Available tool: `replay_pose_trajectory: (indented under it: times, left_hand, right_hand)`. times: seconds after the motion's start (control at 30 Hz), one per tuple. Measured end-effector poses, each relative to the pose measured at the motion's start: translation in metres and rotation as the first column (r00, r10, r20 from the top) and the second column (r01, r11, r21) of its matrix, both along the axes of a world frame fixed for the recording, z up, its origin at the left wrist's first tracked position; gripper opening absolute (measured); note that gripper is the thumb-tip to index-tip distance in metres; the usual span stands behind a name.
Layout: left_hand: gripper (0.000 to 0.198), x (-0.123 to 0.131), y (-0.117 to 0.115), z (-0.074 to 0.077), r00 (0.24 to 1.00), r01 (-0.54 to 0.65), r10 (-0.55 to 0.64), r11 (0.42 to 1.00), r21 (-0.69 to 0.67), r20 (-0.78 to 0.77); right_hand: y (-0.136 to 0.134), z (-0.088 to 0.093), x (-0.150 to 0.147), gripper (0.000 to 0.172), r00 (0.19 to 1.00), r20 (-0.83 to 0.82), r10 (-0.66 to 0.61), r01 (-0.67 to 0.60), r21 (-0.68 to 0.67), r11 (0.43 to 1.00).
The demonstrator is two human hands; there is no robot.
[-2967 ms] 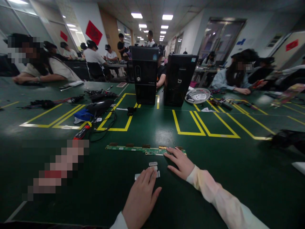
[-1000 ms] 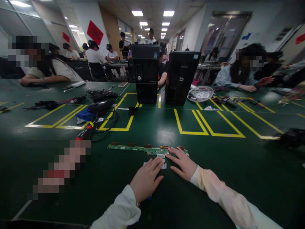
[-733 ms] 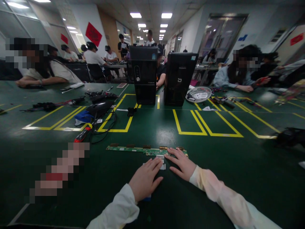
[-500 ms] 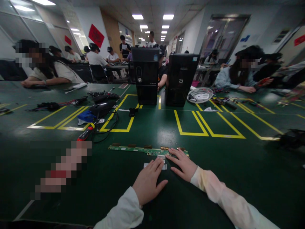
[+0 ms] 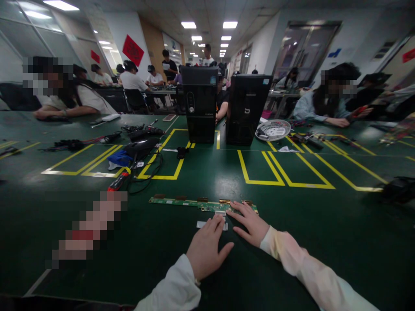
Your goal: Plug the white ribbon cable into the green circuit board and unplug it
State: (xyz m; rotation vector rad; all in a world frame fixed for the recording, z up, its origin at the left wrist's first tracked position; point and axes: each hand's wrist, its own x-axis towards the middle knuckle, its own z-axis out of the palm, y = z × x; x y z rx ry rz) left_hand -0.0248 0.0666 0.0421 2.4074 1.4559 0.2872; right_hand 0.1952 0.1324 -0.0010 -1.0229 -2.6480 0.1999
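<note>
A long, narrow green circuit board lies flat on the dark green table, with brown tabs along its far edge. My right hand rests at its right end, fingers spread and touching the board, partly covering it. Nearer to me, my left hand lies palm down with its fingers stretched forward and its thumb apart. Its fingertips press over a white flat ribbon cable beside the white connector on the board's near edge. Those fingers hide the middle of the cable, so I cannot tell whether it sits in the connector.
Two black computer towers stand across the table. Left are a red-and-black tool, a blue cloth-like item and black cables. A white basket stands right of the towers. Yellow tape marks the tabletop. Several people sit around.
My left hand has shifted slightly to the right, its fingertips still over the cable. My right hand stays on the board. The whole view has moved a little.
</note>
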Motion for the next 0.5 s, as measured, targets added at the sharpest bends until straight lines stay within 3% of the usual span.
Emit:
replay_pose_trajectory:
  times: [0.3, 0.4, 0.5]
  left_hand:
    - [0.051, -0.011, 0.000, 0.006, 0.998, 0.038, -0.044, 0.991, 0.126, 0.042]
    - [0.051, -0.030, -0.008, 0.011, 0.999, -0.039, 0.035, 0.984, 0.174, 0.029]
    - [0.050, -0.061, -0.018, 0.005, 0.987, -0.157, 0.162, 0.968, 0.196, -0.006]
  right_hand:
    - [0.000, 0.004, -0.001, 0.051, 1.000, 0.010, 0.006, -0.006, -0.015, 1.000]
    - [0.000, 0.006, -0.001, 0.054, 1.000, 0.006, 0.006, -0.006, -0.016, 1.000]
    - [-0.001, 0.008, -0.001, 0.052, 1.000, -0.012, 0.002, -0.002, 0.019, 1.000]
